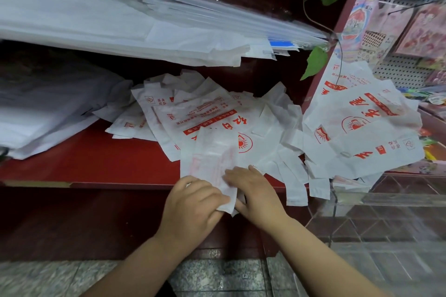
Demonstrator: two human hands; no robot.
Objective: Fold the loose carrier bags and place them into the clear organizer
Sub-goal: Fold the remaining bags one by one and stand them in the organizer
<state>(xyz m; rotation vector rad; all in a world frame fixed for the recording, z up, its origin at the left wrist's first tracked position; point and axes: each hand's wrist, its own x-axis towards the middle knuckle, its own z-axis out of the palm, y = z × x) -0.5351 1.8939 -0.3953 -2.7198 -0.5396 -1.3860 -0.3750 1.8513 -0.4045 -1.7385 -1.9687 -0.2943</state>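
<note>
Around your hands the red shelf (pixel 96 159) is crowded. A heap of loose bags (pixel 207 113) fans out just behind the one you are working. More bags (pixel 362 128) spill over the right end, onto the top of the clear organizer (pixel 386 202) and across its opening. A thick stack of plain white bags (pixel 96 24) overhangs from the level above, and a second white stack (pixel 48 113) sits at the left. Two green leaves (pixel 316 60) on a thin stem hang by the red post.

The bags carry red Chinese print, upside down to you, with a red half-sun emblem (pixel 243 143); the small lines are too blurred to read.

The carrier bag (pixel 212 159) lies at the shelf's front edge. Your left hand (pixel 193 200) curls its fingers over the near end and pinches it. Your right hand (pixel 255 193) lies on it with fingers straight, pressing flat.

Sticker sheets (pixel 410 31) hang on pegboard at the right. Grey speckled stone floor (pixel 217 275) shows below.
</note>
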